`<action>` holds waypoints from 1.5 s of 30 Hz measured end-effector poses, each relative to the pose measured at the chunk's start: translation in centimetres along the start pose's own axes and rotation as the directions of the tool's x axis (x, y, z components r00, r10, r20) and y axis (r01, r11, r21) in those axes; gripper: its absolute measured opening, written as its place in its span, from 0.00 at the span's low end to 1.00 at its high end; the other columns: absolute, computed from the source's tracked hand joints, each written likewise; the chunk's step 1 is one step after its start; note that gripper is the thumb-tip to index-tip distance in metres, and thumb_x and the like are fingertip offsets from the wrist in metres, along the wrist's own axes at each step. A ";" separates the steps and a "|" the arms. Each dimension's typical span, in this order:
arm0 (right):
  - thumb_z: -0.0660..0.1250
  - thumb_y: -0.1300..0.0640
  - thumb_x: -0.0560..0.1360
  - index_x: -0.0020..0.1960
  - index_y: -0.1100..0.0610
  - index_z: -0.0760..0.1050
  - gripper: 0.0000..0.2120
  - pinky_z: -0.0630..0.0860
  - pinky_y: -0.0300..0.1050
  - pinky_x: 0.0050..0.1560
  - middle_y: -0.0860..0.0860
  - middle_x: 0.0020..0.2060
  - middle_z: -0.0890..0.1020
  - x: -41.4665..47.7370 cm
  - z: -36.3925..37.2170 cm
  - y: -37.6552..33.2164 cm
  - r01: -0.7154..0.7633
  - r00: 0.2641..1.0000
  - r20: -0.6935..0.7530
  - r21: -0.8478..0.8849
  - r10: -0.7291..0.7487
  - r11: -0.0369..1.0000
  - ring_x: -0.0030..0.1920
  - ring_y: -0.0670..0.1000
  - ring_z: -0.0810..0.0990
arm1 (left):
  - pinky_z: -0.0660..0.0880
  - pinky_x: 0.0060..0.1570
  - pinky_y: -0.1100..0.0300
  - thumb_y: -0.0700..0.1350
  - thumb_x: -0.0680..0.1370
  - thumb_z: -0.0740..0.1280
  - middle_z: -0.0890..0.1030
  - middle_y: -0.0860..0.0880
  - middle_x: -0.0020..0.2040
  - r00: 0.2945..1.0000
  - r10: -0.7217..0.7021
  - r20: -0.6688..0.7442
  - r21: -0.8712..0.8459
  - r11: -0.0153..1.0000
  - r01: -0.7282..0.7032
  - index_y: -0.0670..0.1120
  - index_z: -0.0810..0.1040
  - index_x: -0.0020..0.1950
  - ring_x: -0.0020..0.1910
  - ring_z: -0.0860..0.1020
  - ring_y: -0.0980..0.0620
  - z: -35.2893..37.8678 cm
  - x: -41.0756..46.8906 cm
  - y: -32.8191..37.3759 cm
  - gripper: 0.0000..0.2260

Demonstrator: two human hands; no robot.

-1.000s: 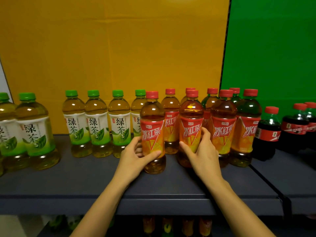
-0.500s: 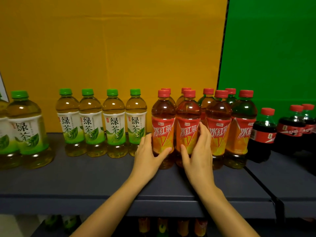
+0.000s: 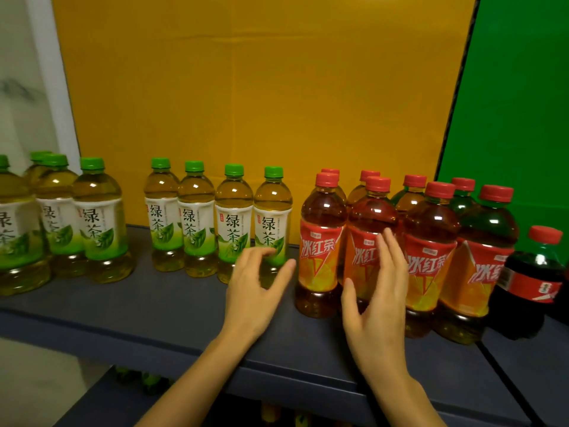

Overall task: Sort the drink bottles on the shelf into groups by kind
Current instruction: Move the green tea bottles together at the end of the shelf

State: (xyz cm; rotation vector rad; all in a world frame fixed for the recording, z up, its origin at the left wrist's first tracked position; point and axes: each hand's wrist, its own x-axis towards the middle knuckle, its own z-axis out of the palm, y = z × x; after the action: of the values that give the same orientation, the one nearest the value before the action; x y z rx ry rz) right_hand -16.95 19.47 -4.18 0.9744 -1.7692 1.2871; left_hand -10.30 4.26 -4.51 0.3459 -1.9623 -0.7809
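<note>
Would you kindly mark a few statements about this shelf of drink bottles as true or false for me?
1. The green tea bottles stand left of the iced tea bottles. True.
2. The left hand grips an iced tea bottle. False: it holds nothing and hovers in front of the rightmost green tea bottle.
3. A cola bottle stands right of the iced tea. True.
4. The right hand is clenched in a fist. False: its fingers are straight, in front of an iced tea bottle.
5. The panel behind the green tea is green. False: it is the yellow panel; the green panel is farther right.
</note>
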 end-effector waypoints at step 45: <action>0.65 0.62 0.75 0.74 0.55 0.53 0.32 0.63 0.37 0.60 0.53 0.69 0.69 1.2 14.8 -4.2 -0.401 0.887 0.225 -0.062 0.404 0.914 0.68 0.51 0.68 | 0.61 0.69 0.53 0.44 0.77 0.64 0.59 0.41 0.75 0.979 -0.044 0.200 0.120 0.993 0.020 0.40 0.44 0.75 0.73 0.60 0.44 -4.2 5.6 -7.7 0.36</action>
State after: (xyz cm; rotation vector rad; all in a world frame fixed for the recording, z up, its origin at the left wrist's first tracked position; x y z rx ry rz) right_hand -15.62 4.08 -4.86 0.7993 -2.2489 1.4540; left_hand -10.08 -6.11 -4.32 0.3810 -2.2054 -0.7465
